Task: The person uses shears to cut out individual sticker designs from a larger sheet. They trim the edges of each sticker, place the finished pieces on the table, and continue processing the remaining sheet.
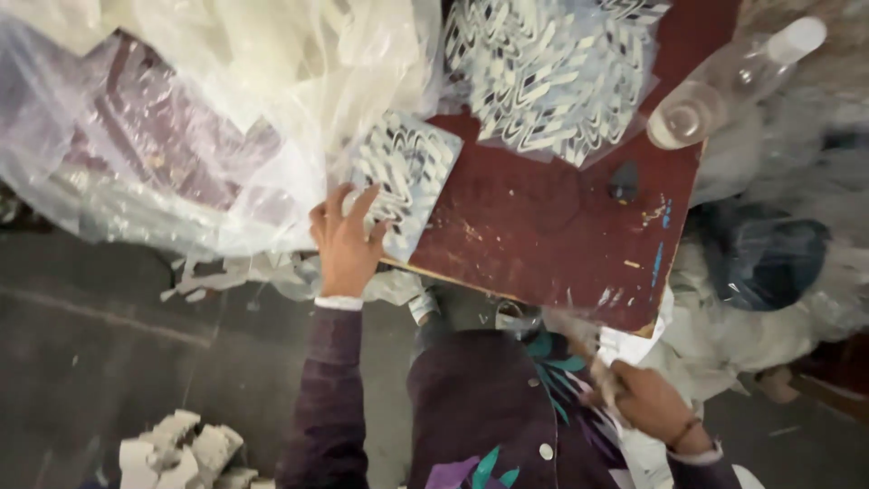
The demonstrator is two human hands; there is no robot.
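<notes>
Two groups of patterned pieces are seen on the dark red, scuffed wooden table point(543, 226), and progress can be judged only from how they lie. One small square packet with a black-and-white wavy pattern in clear film point(405, 177) rests at the table's near left corner, partly over the edge, and is pressed down by the left hand point(346, 240), whose fingers are spread flat on it rather than curled around it. At the table's far side a heap of similar black-and-white patterned sheets in clear plastic point(552, 77) is piled; it appears that these have already been laid aside, though this is a judgement and not a certainty. The right hand point(647, 398) is held below the table's near right corner, close to the body, blurred, with crumpled white material point(625, 349) seemingly gripped in it; how tightly it is closed cannot be told. A clear plastic bottle point(733, 77) lies tilted at the table's far right edge. To the table's left, large sheets of loose translucent plastic wrap point(181, 118) are bunched, so the single packet seems the only one in hand.
</notes>
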